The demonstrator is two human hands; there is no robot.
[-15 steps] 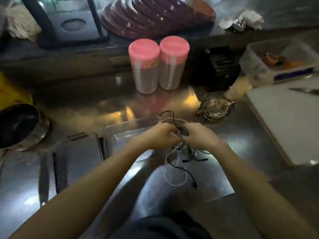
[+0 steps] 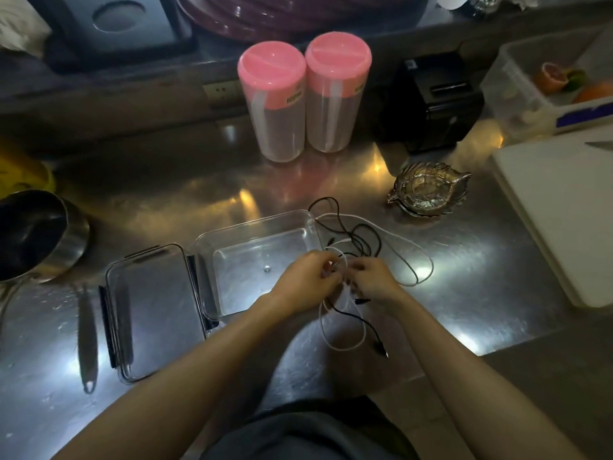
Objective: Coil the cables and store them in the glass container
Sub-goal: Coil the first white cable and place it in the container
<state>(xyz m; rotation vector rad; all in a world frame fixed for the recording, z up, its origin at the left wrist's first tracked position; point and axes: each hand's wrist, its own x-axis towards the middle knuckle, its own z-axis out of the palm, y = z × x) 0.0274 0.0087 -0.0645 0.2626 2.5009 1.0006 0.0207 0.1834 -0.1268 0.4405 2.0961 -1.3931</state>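
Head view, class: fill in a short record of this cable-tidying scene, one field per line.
surface: shiny metal counter
container: clear rectangular glass container, open, no cables inside
lid: clear lid lying left of it
cables: thin white cable and thin black cable, tangled, loose
left hand: pinching cables
right hand: pinching cables

A dim kitchen with a scuffed stainless steel surface point(image 2: 166, 200) catching warm yellow and white glints of light. Along its far edge runs a raised steel ledge point(image 2: 109, 94) carrying a pale wall socket point(image 2: 221, 91), while bare dark floor point(image 2: 547, 386) shows at lower right
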